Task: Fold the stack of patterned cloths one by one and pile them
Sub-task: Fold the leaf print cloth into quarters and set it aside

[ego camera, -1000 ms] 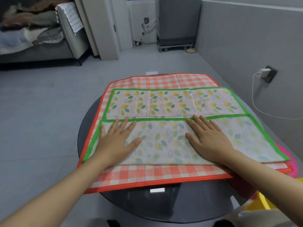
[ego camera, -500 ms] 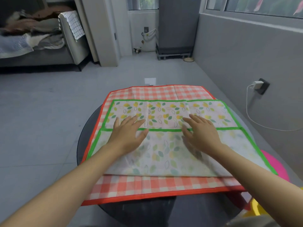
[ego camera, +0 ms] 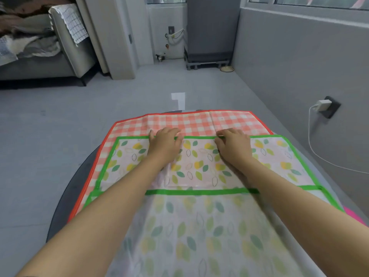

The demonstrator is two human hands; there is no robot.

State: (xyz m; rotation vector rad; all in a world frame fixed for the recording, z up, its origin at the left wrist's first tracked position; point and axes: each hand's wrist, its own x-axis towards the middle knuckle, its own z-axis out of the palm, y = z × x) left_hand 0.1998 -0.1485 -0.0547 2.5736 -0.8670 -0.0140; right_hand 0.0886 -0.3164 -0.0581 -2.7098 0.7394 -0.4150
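Head view, one moment. Item: leaf-print cloth (ego camera: pixel 199 166) with green border, spread across a round dark table (ego camera: pixel 65 198); its near part is folded over, showing the pale underside, with a green edge running left to right across the middle. Beneath it: red-checked cloth (ego camera: pixel 199 122) with orange border, showing along the far and left sides. Left hand (ego camera: pixel 163 144): palm down at the far green edge of the leaf-print cloth, left of centre, fingers curled over that edge; whether they pinch it cannot be told. Right hand (ego camera: pixel 233 146): palm down at the same far edge, right of centre, fingertips curled at the border; grip likewise unclear. Both forearms lie over the folded near part. Surroundings: grey sofa (ego camera: pixel 60 62) far left; white charger (ego camera: pixel 323 104) in a wall socket on the right; pink object (ego camera: pixel 353 213) at the table's right rim.
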